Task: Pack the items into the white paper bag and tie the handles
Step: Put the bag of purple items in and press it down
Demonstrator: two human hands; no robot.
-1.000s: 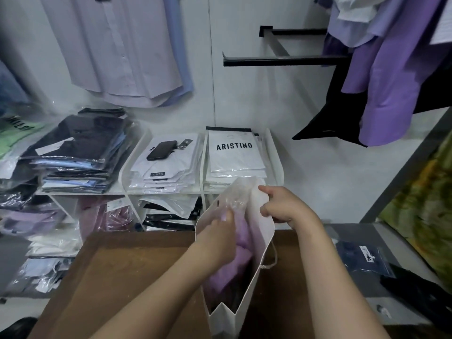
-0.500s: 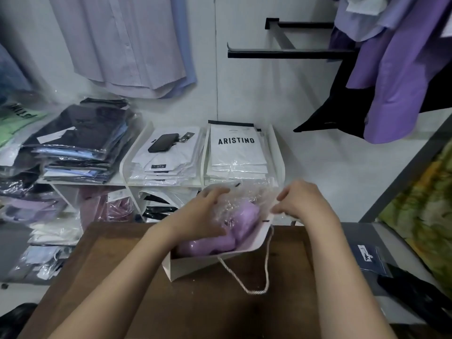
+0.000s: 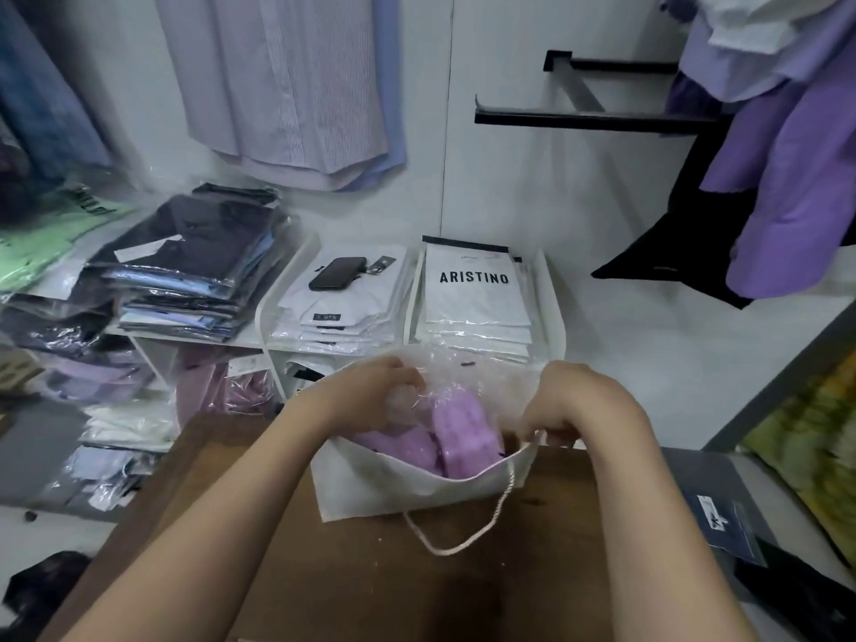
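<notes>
- The bag (image 3: 393, 484) lies on its side on the brown surface (image 3: 417, 590), its mouth turned away from the person. That way a flat pack can slide in rather than be dropped in.
- The shirt (image 3: 463, 428), purple and sealed in a clear wrap (image 3: 444, 368), sits partly inside. Its far end and loose wrap stick out past the rim.
- The left grip (image 3: 370, 400) is curled over the wrap at the mouth's left side, probably to push the pack deeper.
- The right grip (image 3: 574, 405) pinches the rim at the right corner, thumb and fingers closed on the paper. This holds the mouth open and likely keeps the bag from sliding under the push.
- One handle (image 3: 506, 486) trails loose on the surface, untied. The other is hidden.
- Packing looks nearly done, and tying comes after.
- Beyond the bag, a shelf (image 3: 553, 317) holds stacks of packed shirts.
</notes>
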